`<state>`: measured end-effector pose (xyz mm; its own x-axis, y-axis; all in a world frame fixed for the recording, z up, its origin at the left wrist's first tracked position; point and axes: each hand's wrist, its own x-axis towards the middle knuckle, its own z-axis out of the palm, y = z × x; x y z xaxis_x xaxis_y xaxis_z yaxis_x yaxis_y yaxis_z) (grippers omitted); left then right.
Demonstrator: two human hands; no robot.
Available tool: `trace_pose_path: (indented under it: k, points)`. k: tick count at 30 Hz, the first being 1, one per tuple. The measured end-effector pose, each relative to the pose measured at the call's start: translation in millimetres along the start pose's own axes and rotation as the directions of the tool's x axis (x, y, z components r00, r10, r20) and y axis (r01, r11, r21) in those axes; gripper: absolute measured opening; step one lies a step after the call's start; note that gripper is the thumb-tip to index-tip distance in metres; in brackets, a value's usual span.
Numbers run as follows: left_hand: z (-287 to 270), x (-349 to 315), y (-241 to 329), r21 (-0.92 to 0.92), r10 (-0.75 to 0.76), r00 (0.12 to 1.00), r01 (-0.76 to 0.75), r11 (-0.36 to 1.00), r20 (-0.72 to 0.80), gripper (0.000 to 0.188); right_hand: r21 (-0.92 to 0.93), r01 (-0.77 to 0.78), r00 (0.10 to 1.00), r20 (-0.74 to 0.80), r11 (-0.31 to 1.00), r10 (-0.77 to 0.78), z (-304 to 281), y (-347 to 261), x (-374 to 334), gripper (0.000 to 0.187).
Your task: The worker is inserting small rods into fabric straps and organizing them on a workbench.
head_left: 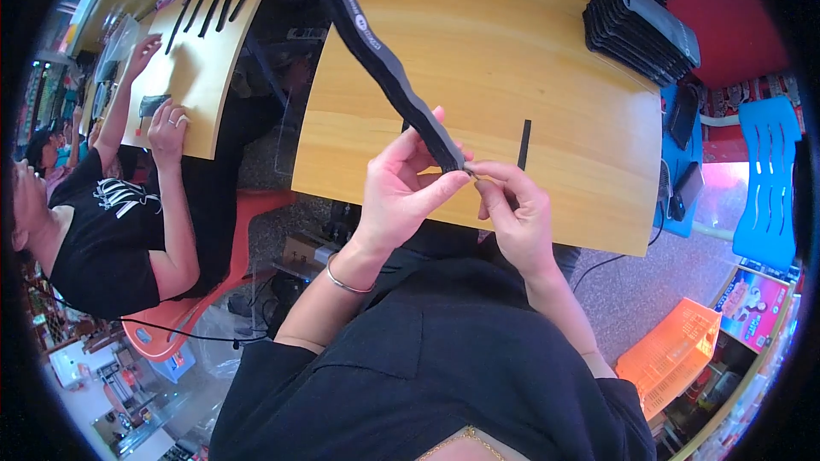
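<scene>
A long black padded fabric strap (380, 55) with a grey face and a white printed mark slants up and left above the table. My left hand (397, 192) is closed around its lower part. The fingers of my right hand (517, 213) pinch at the strap's lower end; what exactly lies between these fingertips is too small to tell. A narrow black strip (524, 145) rests on the wooden table (478, 43), just beyond my right hand.
A stack of flat black-and-grey fabric pieces (641, 30) sits at the table's far right corner. Blue plastic stools (764, 183) and an orange basket (670, 354) are to the right. At left, a co-worker (102, 239) sits by another table (205, 60) with several black straps.
</scene>
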<state>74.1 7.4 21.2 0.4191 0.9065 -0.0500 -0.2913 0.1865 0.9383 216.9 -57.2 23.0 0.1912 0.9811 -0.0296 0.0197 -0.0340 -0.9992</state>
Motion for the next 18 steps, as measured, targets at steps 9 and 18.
trace_pose_path:
  k: [9, 18]
  points:
    - [-13.1, 3.9, 10.4, 0.018, -0.151, 0.983, 0.150, 0.989, 0.101, 0.062, 0.043, -0.028, 1.000, 0.013, 0.999, 0.027, -6.2, -0.3, 4.3, 0.020]
    - [-16.2, 9.6, -1.0, -0.077, -0.240, 0.966, 0.247, 0.966, 0.095, 0.048, -0.215, 0.274, 0.959, 0.130, 0.937, -0.251, -21.7, -4.6, 12.6, 0.030]
